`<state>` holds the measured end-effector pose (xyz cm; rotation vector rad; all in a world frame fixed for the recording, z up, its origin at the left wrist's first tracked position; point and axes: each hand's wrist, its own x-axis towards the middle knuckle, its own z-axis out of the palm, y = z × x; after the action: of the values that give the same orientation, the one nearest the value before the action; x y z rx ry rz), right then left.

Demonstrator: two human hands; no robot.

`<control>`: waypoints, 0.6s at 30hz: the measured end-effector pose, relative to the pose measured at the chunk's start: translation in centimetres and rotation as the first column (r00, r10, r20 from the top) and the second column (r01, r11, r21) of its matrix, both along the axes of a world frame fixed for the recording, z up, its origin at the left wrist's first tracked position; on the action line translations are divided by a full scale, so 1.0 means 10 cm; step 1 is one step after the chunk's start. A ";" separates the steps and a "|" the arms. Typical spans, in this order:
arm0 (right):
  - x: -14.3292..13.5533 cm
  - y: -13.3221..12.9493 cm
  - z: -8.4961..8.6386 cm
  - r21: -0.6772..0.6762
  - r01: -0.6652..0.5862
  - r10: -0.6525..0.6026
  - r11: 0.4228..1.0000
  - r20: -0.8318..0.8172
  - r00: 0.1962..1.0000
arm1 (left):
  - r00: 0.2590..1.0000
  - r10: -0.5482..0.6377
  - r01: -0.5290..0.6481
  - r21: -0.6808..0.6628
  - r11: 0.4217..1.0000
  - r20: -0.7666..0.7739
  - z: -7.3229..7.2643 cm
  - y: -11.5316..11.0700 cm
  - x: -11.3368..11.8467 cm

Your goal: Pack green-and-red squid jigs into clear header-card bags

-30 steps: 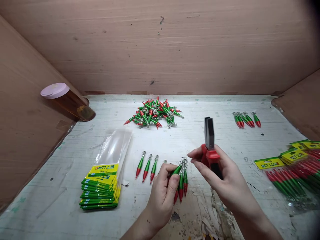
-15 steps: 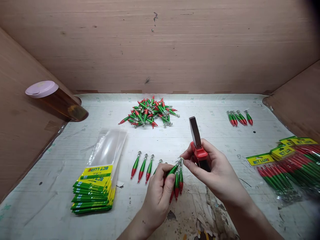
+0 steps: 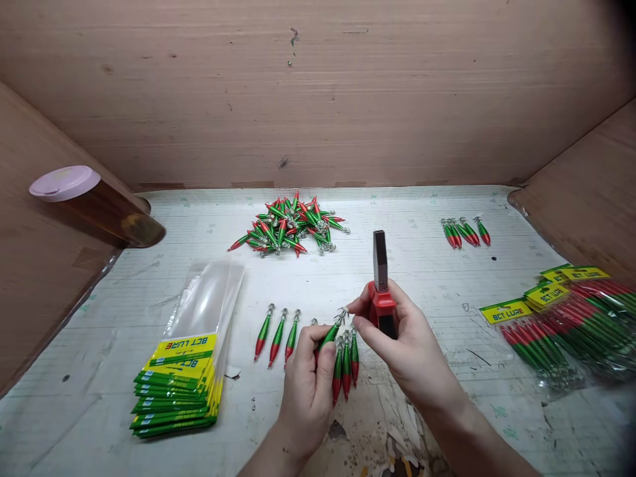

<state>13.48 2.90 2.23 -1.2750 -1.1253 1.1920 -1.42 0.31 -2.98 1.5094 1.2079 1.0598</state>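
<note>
My left hand [image 3: 309, 377] is closed around a green-and-red squid lure [image 3: 328, 336], its hook crown pointing up and right. In my right hand [image 3: 402, 341] is a tool with red-and-black handles and a flat dark metal head [image 3: 380, 262], which points upward; it looks like pliers. The right thumb and fingertips are close beside the lure's hooks; whether they touch is too small to tell. Just below and between the hands lie several more lures [image 3: 346, 368]. Left of them is a row of lures [image 3: 278, 338], partly hidden by my left hand.
A heap of lures [image 3: 293, 225] lies at the back, with several more lures [image 3: 466, 232] at back right. At left is a stack of clear bags with yellow-green headers [image 3: 179, 381]. Filled lure packs [image 3: 551, 331] lie at right. A lidded container [image 3: 99, 205] stands by the left wall.
The whole view has shifted slightly, so most things appear further left. My hands keep hold of the lure and the tool; the right fingertips stay near the hooks, and the tool's head stands more upright.
</note>
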 end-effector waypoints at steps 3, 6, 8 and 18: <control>0.00 0.00 0.02 0.030 0.028 -0.029 0.999 0.020 0.999 | 0.987 -0.033 0.062 -0.184 0.981 0.158 -0.01 0.00 -0.02; 0.01 0.01 0.05 0.036 -0.003 0.003 0.999 0.004 1.000 | 0.958 -0.054 0.132 -0.264 0.955 0.283 0.00 0.00 -0.03; 0.01 0.00 0.05 0.032 -0.022 0.023 0.999 -0.011 1.000 | 0.941 -0.055 0.155 -0.281 0.947 0.335 0.01 -0.01 -0.03; 0.04 0.00 0.01 0.002 -0.047 0.047 0.999 -0.055 0.997 | 0.921 -0.051 0.176 -0.297 0.939 0.387 -0.01 -0.01 -0.04</control>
<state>13.90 2.91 2.28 -1.2139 -1.1202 1.2544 -1.83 0.24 -3.12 1.0491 0.9553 0.9596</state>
